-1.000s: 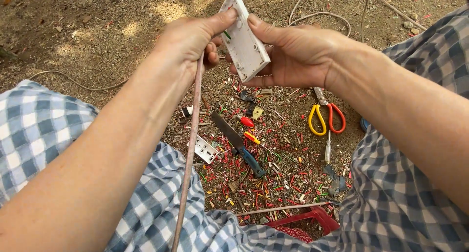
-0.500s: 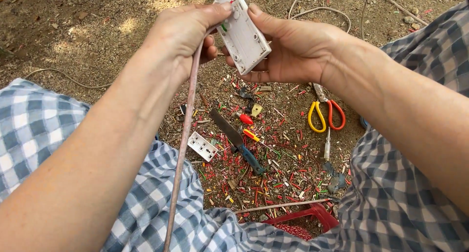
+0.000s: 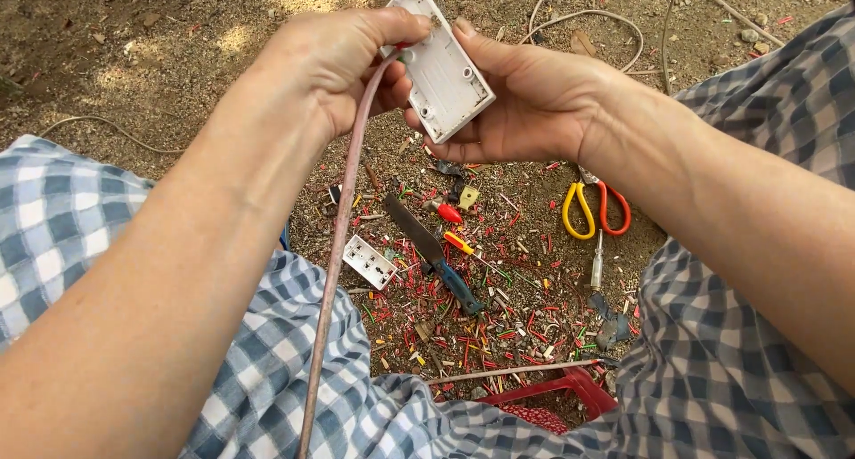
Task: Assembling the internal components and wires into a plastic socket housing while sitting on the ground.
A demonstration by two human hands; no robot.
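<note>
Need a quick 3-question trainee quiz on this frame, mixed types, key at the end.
1. True or false: the left hand and right hand both hold the white box.
2. The pink cable runs from the box:
A. down over the checked cloth
B. to the scissors
C. under the red crate
3. Fill in: on the ground, the knife has a ____ handle.

Key: 1 true; 2 A; 3 blue
</note>
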